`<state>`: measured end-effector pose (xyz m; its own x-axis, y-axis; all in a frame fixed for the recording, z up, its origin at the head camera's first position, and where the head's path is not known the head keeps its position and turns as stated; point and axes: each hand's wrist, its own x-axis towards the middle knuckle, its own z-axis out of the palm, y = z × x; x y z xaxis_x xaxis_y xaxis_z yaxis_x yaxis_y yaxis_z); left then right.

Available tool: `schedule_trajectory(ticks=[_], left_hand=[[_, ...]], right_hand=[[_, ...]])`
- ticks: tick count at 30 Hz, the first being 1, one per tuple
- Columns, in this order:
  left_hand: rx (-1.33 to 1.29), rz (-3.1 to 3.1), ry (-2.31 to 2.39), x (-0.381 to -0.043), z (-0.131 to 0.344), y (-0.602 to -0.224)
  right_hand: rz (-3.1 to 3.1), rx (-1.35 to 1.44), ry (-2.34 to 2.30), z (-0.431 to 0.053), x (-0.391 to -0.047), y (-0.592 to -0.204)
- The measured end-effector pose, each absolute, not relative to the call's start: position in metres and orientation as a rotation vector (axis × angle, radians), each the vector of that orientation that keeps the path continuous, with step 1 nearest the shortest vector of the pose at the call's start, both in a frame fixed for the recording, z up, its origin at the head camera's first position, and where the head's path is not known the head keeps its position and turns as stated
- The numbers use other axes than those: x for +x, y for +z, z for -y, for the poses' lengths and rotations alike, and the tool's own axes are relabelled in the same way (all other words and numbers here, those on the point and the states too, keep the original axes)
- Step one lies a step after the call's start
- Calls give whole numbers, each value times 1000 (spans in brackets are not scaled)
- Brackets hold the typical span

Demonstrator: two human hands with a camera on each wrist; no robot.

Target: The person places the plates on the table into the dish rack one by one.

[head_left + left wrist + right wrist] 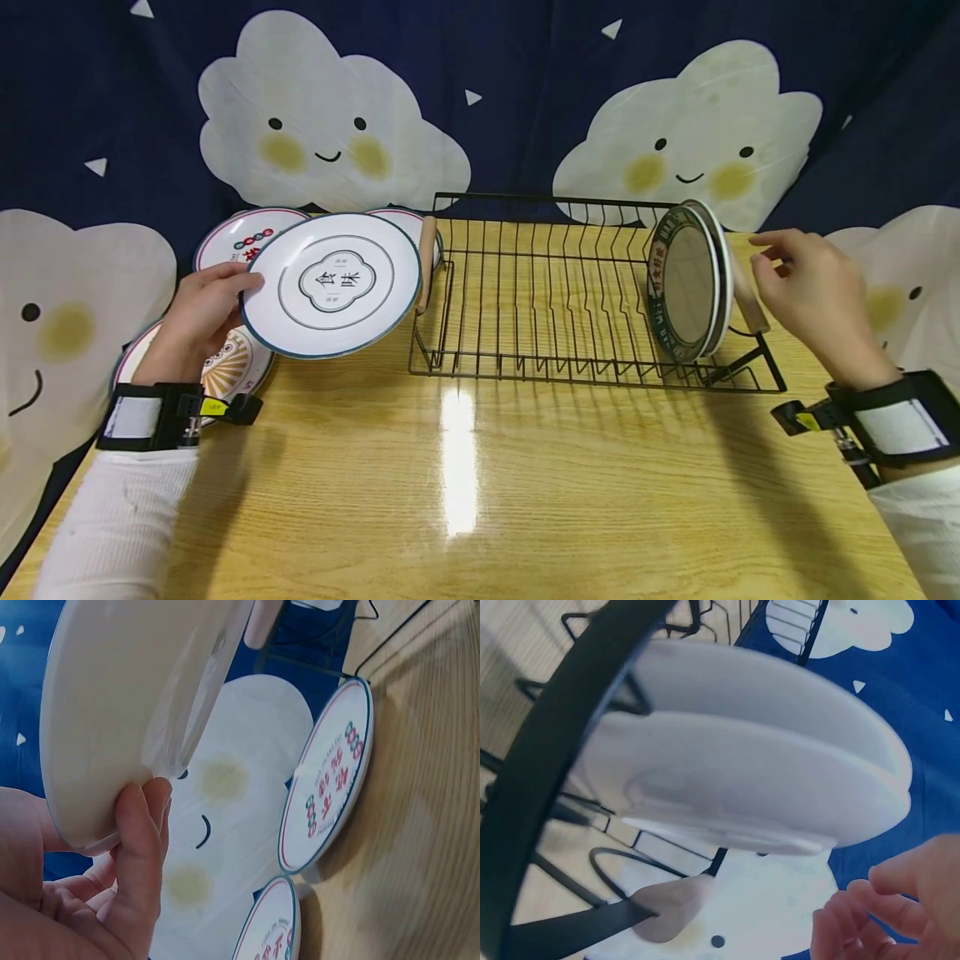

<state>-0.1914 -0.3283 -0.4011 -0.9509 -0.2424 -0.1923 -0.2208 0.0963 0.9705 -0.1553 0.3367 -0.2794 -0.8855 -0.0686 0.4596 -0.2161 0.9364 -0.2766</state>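
The left grip (pixel 206 308) pinches a white, teal-rimmed plate (pixel 330 283) by its left edge, thumb above, fingers beneath, beside the black wire rack (pixel 525 378), probably to keep the opposite rim free. The right grip (pixel 817 292), loosely curled around nothing, hovers near two dishes (pixel 684 283), seemingly kept on edge by the wires.

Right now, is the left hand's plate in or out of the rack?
Out: the left hand holds the plate by its edge, left of the rack.
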Motion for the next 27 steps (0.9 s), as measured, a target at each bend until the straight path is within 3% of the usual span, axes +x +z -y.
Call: schedule_trajectory(ticks=[4,8,27], left_hand=[[461,2314,-2062,-162,283,-348],[441,2315,-2058,-144,253,-320],[291,2171,-2247,-141,216,-314]], right_hand=[[2570,218,456,-329,-152,-275],[2526,209,472,-321,-148,-270],[2402,324,530,-287,-130,-265]])
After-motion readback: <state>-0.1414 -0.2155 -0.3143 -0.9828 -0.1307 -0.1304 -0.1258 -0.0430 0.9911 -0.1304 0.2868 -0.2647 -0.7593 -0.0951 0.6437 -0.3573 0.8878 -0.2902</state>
